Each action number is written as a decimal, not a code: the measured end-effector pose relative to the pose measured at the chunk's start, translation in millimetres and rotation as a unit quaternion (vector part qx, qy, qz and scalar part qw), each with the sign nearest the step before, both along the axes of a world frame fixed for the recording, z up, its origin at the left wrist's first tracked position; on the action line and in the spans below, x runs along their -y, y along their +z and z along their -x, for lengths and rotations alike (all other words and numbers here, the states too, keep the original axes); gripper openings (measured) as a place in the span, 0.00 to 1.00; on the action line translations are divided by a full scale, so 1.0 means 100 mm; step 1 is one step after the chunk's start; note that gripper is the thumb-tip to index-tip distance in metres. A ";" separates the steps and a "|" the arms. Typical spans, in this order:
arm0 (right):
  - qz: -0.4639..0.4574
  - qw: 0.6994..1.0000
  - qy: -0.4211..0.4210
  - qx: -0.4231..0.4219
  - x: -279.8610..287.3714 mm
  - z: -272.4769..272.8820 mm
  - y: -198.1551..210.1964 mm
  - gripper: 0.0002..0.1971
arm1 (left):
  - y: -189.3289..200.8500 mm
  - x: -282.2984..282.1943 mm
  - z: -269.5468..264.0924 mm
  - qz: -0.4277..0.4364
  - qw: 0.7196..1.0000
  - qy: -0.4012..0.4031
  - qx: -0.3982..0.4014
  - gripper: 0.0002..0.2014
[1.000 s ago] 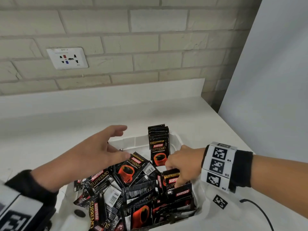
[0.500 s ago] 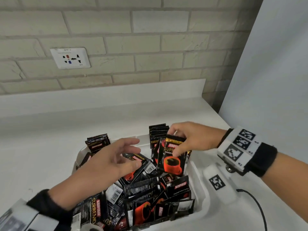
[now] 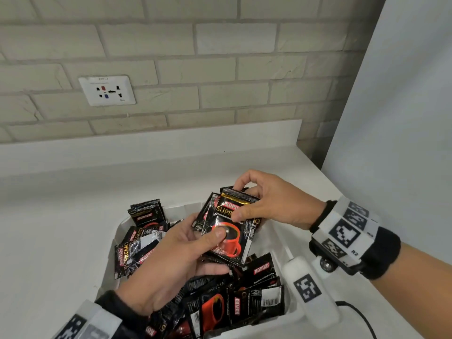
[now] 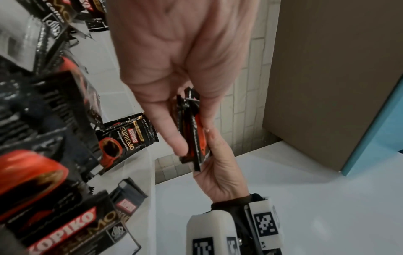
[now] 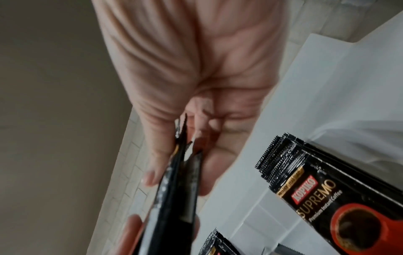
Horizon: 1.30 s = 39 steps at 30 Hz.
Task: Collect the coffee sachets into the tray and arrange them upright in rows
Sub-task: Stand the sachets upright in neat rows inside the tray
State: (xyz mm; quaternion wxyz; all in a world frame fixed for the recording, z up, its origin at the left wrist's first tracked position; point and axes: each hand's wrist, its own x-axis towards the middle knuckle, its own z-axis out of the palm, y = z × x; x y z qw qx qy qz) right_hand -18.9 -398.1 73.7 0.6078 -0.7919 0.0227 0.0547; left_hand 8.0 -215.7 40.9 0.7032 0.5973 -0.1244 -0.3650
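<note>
Together we hold a small stack of Kopiko Supremo sachets above the white tray: our left hand cups it from below, thumb pressed on the red cup print, while our right hand pinches its top edge between thumb and curled fingers. Loose sachets lie jumbled in the tray; an upright bundle stands at its far left corner.
</note>
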 end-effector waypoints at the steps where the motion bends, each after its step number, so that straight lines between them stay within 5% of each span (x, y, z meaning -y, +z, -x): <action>1: -0.005 1.000 -0.022 0.011 -0.01 0.01 -0.01 0.17 | 0.00 0.00 0.02 0.011 1.000 0.015 -0.006 0.24; 5: 0.025 0.996 -0.071 0.044 -0.04 0.02 -0.03 0.14 | -0.03 -0.02 0.08 0.041 0.995 0.081 -0.031 0.20; 11: -0.004 0.998 -0.064 0.028 -0.06 0.05 -0.04 0.07 | -0.05 -0.05 0.15 0.070 0.989 0.075 -0.105 0.25; 17: -0.078 0.994 -0.080 0.006 -0.03 0.08 -0.04 0.01 | -0.04 -0.08 0.19 0.077 0.983 0.105 -0.131 0.06; 26: -0.241 0.940 -0.221 0.094 0.23 0.09 0.05 0.04 | -0.10 -0.10 0.12 0.065 0.977 0.173 -0.106 0.13; 32: -0.100 0.994 -0.044 -0.030 0.20 0.24 -0.01 0.15 | -0.11 -0.08 0.12 0.085 0.977 0.180 -0.076 0.14; 34: -0.080 0.995 -0.030 -0.048 0.10 0.26 -0.08 0.16 | -0.13 -0.05 0.13 0.075 0.981 0.170 -0.055 0.19; 37: -0.067 0.996 -0.037 -0.048 -0.05 0.26 -0.14 0.18 | -0.14 -0.03 0.15 0.057 0.981 0.182 -0.025 0.05; 39: -0.048 0.997 -0.054 -0.036 -0.11 0.25 -0.15 0.13 | -0.12 -0.03 0.16 0.049 0.981 0.188 0.004 0.07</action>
